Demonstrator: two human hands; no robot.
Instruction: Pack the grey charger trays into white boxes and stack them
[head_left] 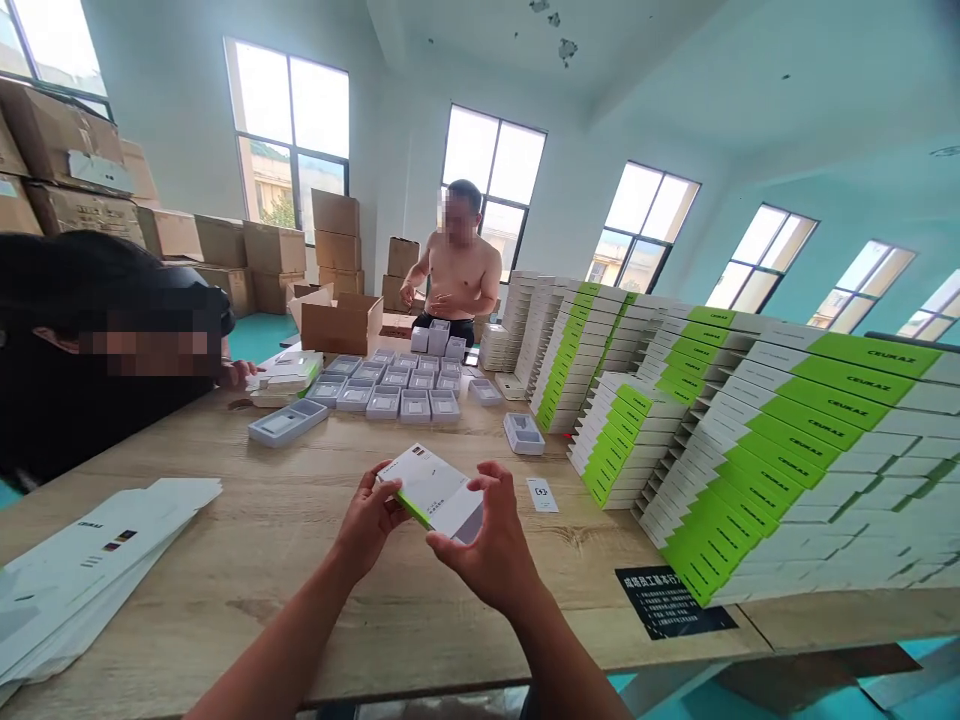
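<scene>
Above the near middle of the table, a white and green packaging box (pixel 429 482) is held tilted between both hands. My left hand (pixel 371 515) grips its left end, thumb on top. My right hand (pixel 487 545) is closed round the right end, where a pale grey inner tray (pixel 471 524) sticks partly out of the box. How much of the tray sits inside is hidden. A small white card (pixel 541 495) lies to the right of my hands, and a tray with compartments (pixel 523 434) stands beyond it.
Tall stacks of white and green boxes (pixel 795 450) line the right side. Several filled trays (pixel 397 385) stand mid-table, with a cardboard carton (pixel 341 322) behind. Flat printed sleeves (pixel 97 560) lie at left. One person (pixel 112 370) leans in at left; another (pixel 457 270) stands opposite.
</scene>
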